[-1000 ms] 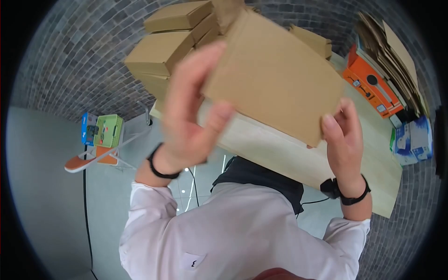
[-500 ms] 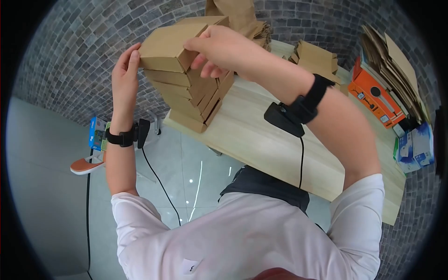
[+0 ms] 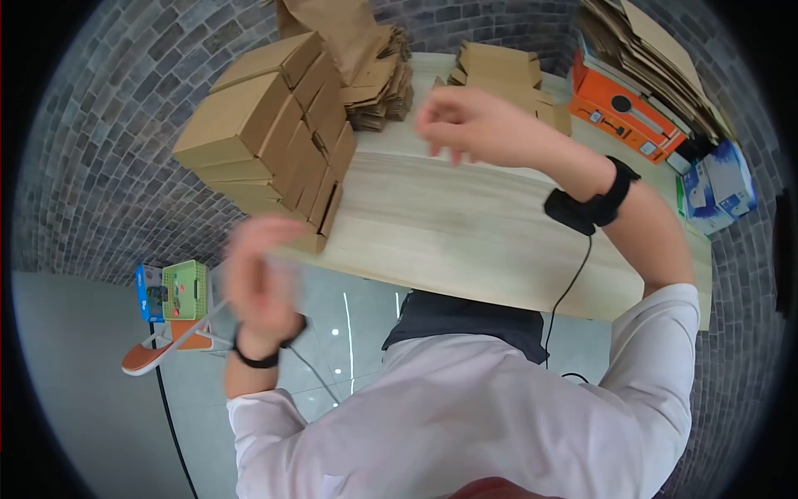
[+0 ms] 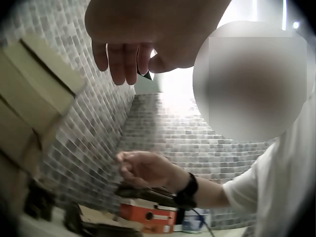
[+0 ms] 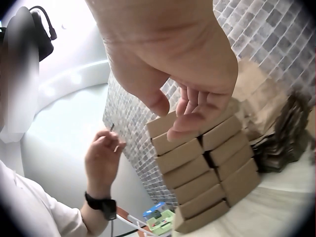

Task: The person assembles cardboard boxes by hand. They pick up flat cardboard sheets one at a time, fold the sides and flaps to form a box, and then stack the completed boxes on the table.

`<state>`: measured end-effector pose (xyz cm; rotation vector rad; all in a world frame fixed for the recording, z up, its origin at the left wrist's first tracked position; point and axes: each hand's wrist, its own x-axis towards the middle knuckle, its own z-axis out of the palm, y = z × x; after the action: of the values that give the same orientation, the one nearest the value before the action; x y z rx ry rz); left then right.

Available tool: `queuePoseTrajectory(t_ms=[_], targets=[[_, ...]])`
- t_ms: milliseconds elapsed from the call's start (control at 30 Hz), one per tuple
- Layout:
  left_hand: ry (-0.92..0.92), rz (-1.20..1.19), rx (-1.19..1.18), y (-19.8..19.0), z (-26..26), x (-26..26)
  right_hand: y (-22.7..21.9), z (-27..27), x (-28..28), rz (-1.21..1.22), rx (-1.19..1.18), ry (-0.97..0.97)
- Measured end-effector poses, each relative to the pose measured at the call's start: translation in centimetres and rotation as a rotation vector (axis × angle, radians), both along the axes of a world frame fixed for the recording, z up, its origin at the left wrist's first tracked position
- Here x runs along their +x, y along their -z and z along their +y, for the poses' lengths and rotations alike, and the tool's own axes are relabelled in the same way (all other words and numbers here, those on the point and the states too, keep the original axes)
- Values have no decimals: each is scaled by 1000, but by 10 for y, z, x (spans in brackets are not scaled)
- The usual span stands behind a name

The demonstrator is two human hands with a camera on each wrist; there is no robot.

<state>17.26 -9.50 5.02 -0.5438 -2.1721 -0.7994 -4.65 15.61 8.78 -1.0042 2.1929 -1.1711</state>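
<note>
Brown cardboard boxes (image 3: 220, 116) stand stacked in two columns at the left end of the table (image 3: 416, 224). My left hand (image 3: 262, 270), blurred in the head view, is in the air in front of the stack, near the table's left edge. The left wrist view has its fingers (image 4: 116, 64) hanging relaxed with nothing held. Over the table, right of the stack, my right hand (image 3: 478, 125) is raised with loosely bent fingers. Nothing lies between its thumb and fingers in the right wrist view, where the boxes (image 5: 192, 168) appear behind the fingertips.
Folded brown cardboard (image 3: 378, 91) and a large kraft paper piece (image 3: 332, 33) lie behind the stack. An opened-out box (image 3: 499, 71) is at the back. At right stand an orange box (image 3: 619, 108), flat cardboard sheets and a blue-white pack (image 3: 719, 187). A green basket (image 3: 184, 291) is beyond the left edge.
A cardboard box held in both hands went onto the top of the stack and was let go. Both hands have since drawn back, the right one rightward, the left one toward me.
</note>
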Motion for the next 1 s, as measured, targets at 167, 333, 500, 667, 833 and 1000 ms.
queuePoseTrajectory(t_ms=[167,333,500,667,833,1000], targets=[[204,-340,11,50,84,-67,70,103,-52,52,82,407],[76,-395,145,59,88,-196,102,173,-76,249,139,709],[-248,-324,-46,86,88,-280,124,194,-97,536,253,764],[-329,-477,-227,102,91,-290,129,178,-86,562,268,683],[-311,-349,-262,103,91,-285,133,162,-77,676,231,720],[-322,-316,-159,102,91,-296,126,155,-89,623,286,802]])
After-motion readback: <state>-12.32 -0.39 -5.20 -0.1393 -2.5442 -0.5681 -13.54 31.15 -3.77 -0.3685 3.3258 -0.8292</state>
